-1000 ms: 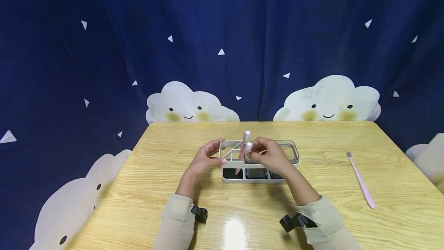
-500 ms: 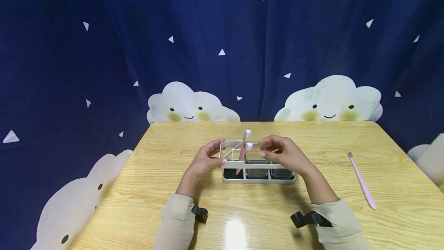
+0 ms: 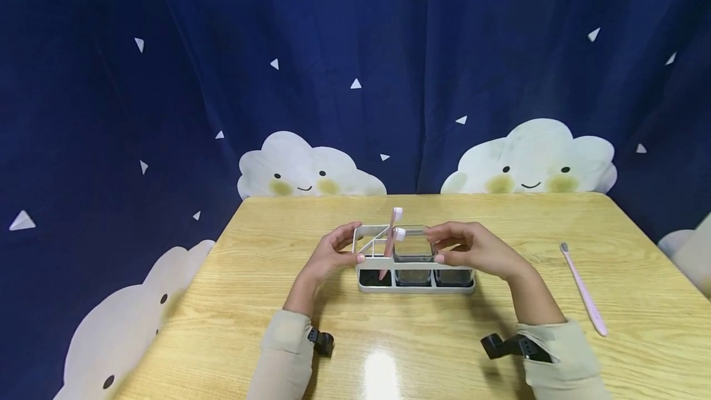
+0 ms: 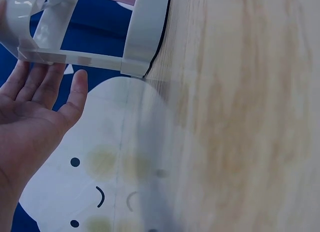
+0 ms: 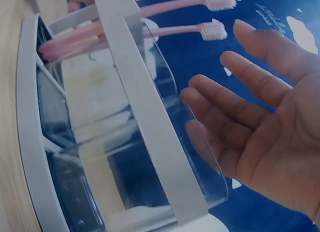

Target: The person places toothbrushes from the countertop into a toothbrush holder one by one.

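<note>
A white toothbrush holder stands on the table, and my left hand grips the upper frame at its left end. In the left wrist view, several fingers lie against that frame. Two pink toothbrushes lean in the holder's left part, heads up. Clear square cups fill the middle and right parts. Over the right part is my right hand, its fingers loosely bent and holding nothing. The right wrist view has it beside the clear cup; whether it touches the cup, I cannot tell.
Another pink toothbrush, with a grey head, lies on the wooden table to the right. A dark blue curtain with clouds and white triangles hangs behind the table.
My right hand has moved from the toothbrush heads to the right, along the holder's top. The toothbrushes stay leaning in place, and the left hand keeps its grip.
</note>
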### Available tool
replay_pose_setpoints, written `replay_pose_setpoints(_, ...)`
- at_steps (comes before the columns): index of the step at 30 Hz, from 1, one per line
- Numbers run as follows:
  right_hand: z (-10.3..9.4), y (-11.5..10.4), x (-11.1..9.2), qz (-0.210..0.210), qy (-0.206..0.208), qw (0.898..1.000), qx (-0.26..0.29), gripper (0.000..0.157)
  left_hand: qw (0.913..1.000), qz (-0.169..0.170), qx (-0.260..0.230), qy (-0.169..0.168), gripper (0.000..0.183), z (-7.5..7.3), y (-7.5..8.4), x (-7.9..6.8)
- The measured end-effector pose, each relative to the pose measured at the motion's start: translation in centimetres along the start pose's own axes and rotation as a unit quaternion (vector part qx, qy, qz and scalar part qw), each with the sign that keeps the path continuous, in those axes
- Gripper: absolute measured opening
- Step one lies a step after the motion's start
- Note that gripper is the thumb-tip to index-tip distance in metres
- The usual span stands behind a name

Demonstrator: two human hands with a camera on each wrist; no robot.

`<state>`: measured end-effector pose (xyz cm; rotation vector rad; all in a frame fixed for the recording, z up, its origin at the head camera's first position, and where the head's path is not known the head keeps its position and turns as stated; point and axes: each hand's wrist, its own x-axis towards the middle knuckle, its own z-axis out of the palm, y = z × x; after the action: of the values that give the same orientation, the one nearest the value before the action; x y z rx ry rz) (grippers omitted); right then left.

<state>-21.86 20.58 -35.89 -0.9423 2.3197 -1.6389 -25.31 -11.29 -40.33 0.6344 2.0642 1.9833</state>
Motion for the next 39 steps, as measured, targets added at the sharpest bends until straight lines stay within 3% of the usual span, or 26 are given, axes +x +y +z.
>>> replay_pose_setpoints(2,-0.4,0.0,-0.3,-0.006,-0.005,1.000,0.007,0.042,1.0000,-0.002,0.001,0.002,0.068,0.0,0.0,0.0)
replay_pose_setpoints(9,-1.8,0.2,-1.4,-0.008,-0.004,1.000,0.023,0.046,0.9997,0.018,-0.008,0.014,0.068,-0.6,-2.6,1.0)
replay_pose_setpoints(18,-3.5,0.5,-2.8,-0.028,0.005,0.999,0.016,0.043,0.9998,0.008,-0.002,0.020,0.070,-0.5,-2.5,1.0)
replay_pose_setpoints(30,-5.6,0.4,-5.2,-0.009,0.050,0.999,-0.012,0.043,0.9994,0.005,-0.013,0.031,0.068,-0.4,-2.3,0.9)
replay_pose_setpoints(39,-6.7,1.1,-6.8,0.003,0.071,0.997,-0.030,0.044,0.9996,0.008,-0.027,0.010,0.070,-0.4,-2.5,1.0)
